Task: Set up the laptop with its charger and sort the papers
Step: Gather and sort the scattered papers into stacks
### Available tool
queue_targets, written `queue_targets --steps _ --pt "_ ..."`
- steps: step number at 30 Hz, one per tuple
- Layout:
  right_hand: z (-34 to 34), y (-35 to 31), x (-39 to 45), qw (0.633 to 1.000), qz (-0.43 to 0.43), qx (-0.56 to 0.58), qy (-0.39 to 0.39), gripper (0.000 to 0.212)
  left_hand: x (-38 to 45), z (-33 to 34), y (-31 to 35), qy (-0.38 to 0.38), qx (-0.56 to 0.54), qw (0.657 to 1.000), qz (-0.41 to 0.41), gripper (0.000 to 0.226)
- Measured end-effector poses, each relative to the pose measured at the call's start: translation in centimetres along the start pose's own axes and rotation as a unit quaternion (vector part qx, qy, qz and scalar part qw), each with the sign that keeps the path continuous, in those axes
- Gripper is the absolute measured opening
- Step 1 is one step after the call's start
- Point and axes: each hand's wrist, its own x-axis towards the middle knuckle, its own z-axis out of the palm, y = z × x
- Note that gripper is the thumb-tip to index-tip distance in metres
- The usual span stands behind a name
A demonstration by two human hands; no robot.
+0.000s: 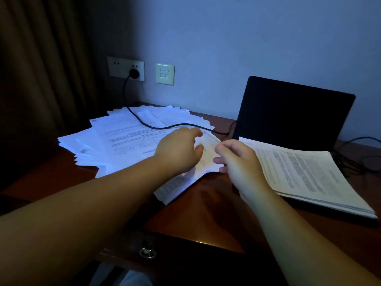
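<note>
**Dim desk, loose sheets under both hands**

A dark room with a pale blue wall and a brown curtain on the far left; a reddish wooden tabletop [206, 223] carries everything. On the far right the laptop [294, 114] stands open, its screen black. Its charger cable [144, 121] runs from the wall socket [126, 69], across the scattered papers [123, 137] on the left, toward the laptop, so I judge the charging part done and the sorting under way. A neater stack of sorted papers [305, 172] lies on the right, in front of the laptop and seemingly on its keyboard.

My left hand [179, 151] rests on the right edge of the loose spread, fingers curled loosely over one sheet [208, 155]; whether it truly pinches the sheet I cannot tell. My right hand [237, 157] hovers just beside that sheet's right edge, thumb and fingers drawn near together, seemingly holding nothing.

These sheets look light, floppy and slick against each other. I would take one by its edge or corner, lifting gently so that neighbours do not slide and the cable lying across the pile does not snag.
</note>
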Motion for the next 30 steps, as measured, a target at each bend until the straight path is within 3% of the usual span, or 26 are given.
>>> queue_targets --steps 5,13,16,19,23,27,30 --pt "3.1 -0.3 2.0 0.999 -0.026 -0.040 -0.004 0.031 -0.3 -1.8 -5.5 0.026 0.037 0.999 -0.016 0.043" --pt "6.7 -0.8 6.6 0.995 -0.083 -0.063 0.007 0.079 1.7 -1.7 -9.3 0.055 0.011 0.996 -0.073 0.051" --pt "7.6 0.2 7.0 0.995 -0.092 -0.028 0.040 0.088 1.9 -0.7 -9.2 0.065 0.009 0.996 -0.058 0.053" --pt "7.4 0.7 7.4 0.994 -0.088 0.018 0.064 0.098 1.5 0.1 -9.1 0.025 0.022 0.999 -0.039 0.067" --pt "6.9 0.5 7.4 0.993 -0.073 0.070 0.062 0.087 1.2 -0.9 -9.7 -0.014 -0.028 0.997 -0.067 0.079" --pt "7.0 0.7 7.3 0.993 -0.026 0.097 0.060 0.081 1.0 -1.2 -9.5 -0.031 -0.019 0.998 -0.057 0.081" --pt "6.9 1.0 7.5 0.987 0.043 0.150 0.050 0.064 0.7 -1.0 -9.2 -0.047 0.017 0.998 -0.034 0.075"
